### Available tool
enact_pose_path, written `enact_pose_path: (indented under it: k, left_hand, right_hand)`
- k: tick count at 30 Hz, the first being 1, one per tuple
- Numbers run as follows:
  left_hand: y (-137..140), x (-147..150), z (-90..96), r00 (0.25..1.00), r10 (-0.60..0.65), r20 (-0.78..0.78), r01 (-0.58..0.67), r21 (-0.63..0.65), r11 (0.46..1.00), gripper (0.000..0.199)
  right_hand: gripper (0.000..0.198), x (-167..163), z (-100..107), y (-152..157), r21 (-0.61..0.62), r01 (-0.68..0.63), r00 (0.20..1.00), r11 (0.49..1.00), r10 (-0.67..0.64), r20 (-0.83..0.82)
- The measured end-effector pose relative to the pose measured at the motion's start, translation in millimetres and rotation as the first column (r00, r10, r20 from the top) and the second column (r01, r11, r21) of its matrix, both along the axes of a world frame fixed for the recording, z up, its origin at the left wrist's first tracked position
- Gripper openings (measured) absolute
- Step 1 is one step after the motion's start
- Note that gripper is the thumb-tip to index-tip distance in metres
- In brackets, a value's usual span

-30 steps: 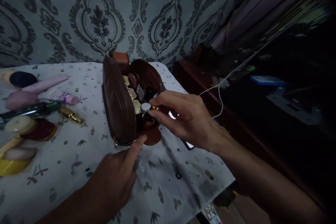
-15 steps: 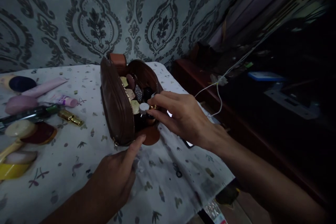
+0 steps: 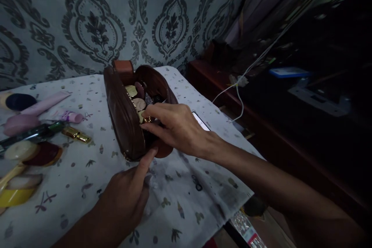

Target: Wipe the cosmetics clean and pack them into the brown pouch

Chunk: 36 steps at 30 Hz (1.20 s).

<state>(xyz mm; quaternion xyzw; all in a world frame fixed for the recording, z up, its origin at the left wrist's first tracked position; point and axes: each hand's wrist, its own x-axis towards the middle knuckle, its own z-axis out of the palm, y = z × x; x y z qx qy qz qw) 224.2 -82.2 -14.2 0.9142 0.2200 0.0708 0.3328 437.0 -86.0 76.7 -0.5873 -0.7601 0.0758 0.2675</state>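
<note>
A brown zip bag (image 3: 123,118) stands unzipped on the patterned cloth. Inside it several round lids or discs show, among them a pale gold one (image 3: 131,91) and a beige one (image 3: 139,104), beside a glittery silver item (image 3: 148,100). Over the bag's mouth, my right hand (image 3: 180,126) pinches a small shiny gold piece (image 3: 148,119) between thumb and fingers; most of it is hidden. My left hand (image 3: 124,197) holds nothing. One finger is stretched out against the bag's brown end tab (image 3: 164,150), the others curled under.
Cosmetics lie at the left, including a pink tube (image 3: 50,102), a gold lipstick tube (image 3: 77,134) and a yellow-rimmed item (image 3: 19,195). A lit phone (image 3: 201,121) sits behind my right wrist. White cables (image 3: 255,68) hang at the right, past the table's edge.
My right hand has moved left across the bag's opening with the gold piece, now covering the white-capped bottle. My left finger stays at the end tab. The view has shifted slightly.
</note>
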Motion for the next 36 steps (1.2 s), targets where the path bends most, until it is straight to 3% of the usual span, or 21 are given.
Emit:
enact_pose_path:
  k: [4,11,16,23,30,36]
  left_hand:
    - [1.9,0.6,3.9,0.999,-0.001,0.032,0.000,0.037,0.999,0.083]
    - [13.0,2.8,31.4,0.999,-0.002,-0.032,0.008,0.183,0.983,0.072]
    - [12.5,3.8,29.9,0.998,-0.023,-0.056,0.033,0.177,0.984,0.078]
    - [11.8,2.3,27.6,0.999,-0.030,-0.037,0.035,0.133,0.990,0.084]
    - [11.6,1.5,26.2,0.997,-0.043,-0.059,0.047,0.076,0.996,0.081]
    - [12.0,2.3,26.8,0.995,-0.049,-0.092,0.055,0.061,0.997,0.082]
  right_hand:
    - [0.004,4.6,-1.6,-1.0,0.040,-0.023,0.998,0.999,0.025,-0.051]
    - [0.014,25.3,13.8,-14.1,0.158,0.023,0.997,0.987,-0.011,-0.078]
    - [0.017,32.4,21.2,-20.8,0.050,-0.005,0.998,0.999,0.002,0.057]
    - [0.011,25.7,8.3,-15.8,-0.076,-0.017,0.982,0.997,0.031,0.186]
    - [0.011,24.8,3.7,-18.1,-0.092,0.024,0.976,0.995,-0.003,0.219]
    - [0.024,21.8,-1.4,-25.9,-0.071,0.060,0.956,0.996,-0.037,0.291]
